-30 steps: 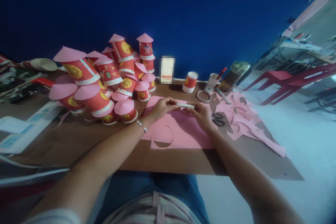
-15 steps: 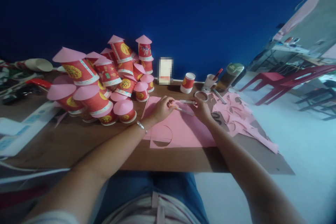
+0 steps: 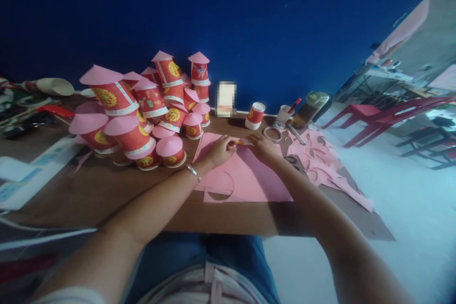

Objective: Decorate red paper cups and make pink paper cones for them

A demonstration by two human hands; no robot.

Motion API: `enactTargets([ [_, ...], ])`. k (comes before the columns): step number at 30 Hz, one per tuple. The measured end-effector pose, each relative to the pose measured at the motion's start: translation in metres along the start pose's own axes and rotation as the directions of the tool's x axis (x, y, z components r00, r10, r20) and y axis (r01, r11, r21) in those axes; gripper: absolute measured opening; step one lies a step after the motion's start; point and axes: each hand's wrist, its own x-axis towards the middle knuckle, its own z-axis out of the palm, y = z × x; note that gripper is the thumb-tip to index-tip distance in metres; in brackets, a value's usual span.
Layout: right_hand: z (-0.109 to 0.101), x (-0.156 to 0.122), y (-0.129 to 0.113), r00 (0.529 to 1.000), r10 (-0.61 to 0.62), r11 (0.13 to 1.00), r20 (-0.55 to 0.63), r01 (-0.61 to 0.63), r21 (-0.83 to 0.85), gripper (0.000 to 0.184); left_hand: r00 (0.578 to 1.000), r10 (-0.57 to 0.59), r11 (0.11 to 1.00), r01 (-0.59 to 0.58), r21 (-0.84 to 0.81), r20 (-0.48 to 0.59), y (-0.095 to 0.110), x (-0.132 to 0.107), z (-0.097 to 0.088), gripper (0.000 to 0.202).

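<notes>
My left hand (image 3: 223, 150) is closed, its thumb and fingers pinched at one end of a small orange-and-white piece (image 3: 243, 142). My right hand (image 3: 263, 147) curls over the piece's other end, palm down; its fingertips are mostly hidden. What the piece is I cannot make out. Both hands are close together over pink paper sheets (image 3: 249, 178). A round hole is cut near the sheets' front left corner. To the right of my right hand lie dark-handled scissors (image 3: 293, 160), partly covered by my forearm, and a roll of tape (image 3: 272, 134).
Stacked red paper-cup lanterns (image 3: 130, 140) with pink cone tops crowd the left. Behind my hands stand a red-and-white cup (image 3: 255, 115), a cup with a red pen (image 3: 284, 114) and a bottle (image 3: 313, 107). Pink paper scraps (image 3: 320, 159) cover the right. A white power strip (image 3: 42, 171) lies far left.
My hands have drawn closer together, the right moving left. White-edged strips that stretched between them no longer show; a short orange-and-white part does. The view has shifted slightly.
</notes>
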Motion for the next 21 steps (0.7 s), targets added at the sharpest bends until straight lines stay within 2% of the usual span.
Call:
enactTargets([
  [5, 0.001, 0.023, 0.004, 0.998, 0.036, 0.999, -0.052, -0.037, -0.014, 0.030, 0.999, -0.008, 1.000, 0.008, 0.012, 0.044, 0.000, 0.001, 0.000, 0.009],
  [9, -0.003, 0.028, 0.004, 0.992, 0.046, 0.999, -0.116, -0.048, -0.014, 0.024, 0.998, -0.036, 0.999, 0.035, 0.006, 0.050, 0.001, 0.000, -0.001, 0.010],
  [11, -0.010, 0.031, 0.007, 0.980, 0.077, 0.997, -0.183, -0.080, -0.008, 0.026, 0.998, -0.045, 0.999, 0.046, -0.007, 0.052, 0.000, 0.000, 0.000, 0.011],
  [12, -0.015, 0.034, 0.011, 0.967, 0.104, 0.994, -0.233, -0.107, -0.002, 0.028, 0.998, -0.046, 0.999, 0.047, -0.012, 0.048, -0.001, 0.001, 0.000, 0.011],
  [14, -0.025, 0.043, 0.020, 0.912, 0.179, 0.983, -0.369, -0.177, 0.037, 0.029, 0.998, -0.046, 0.999, 0.046, -0.008, 0.037, -0.003, 0.001, 0.003, 0.011],
  [16, -0.034, 0.057, 0.031, 0.861, 0.251, 0.967, -0.442, -0.237, 0.087, 0.035, 0.999, -0.046, 0.999, 0.046, -0.003, 0.022, -0.006, 0.002, 0.005, 0.011],
  [18, -0.039, 0.071, 0.041, 0.846, 0.306, 0.952, -0.436, -0.271, 0.142, 0.044, 0.999, -0.046, 0.999, 0.046, -0.005, 0.010, -0.009, 0.002, 0.008, 0.010],
  [21, -0.035, 0.090, 0.050, 0.845, 0.390, 0.918, -0.367, -0.324, 0.230, 0.059, 0.999, -0.037, 0.999, 0.037, -0.035, 0.006, -0.011, 0.002, 0.009, 0.009],
])
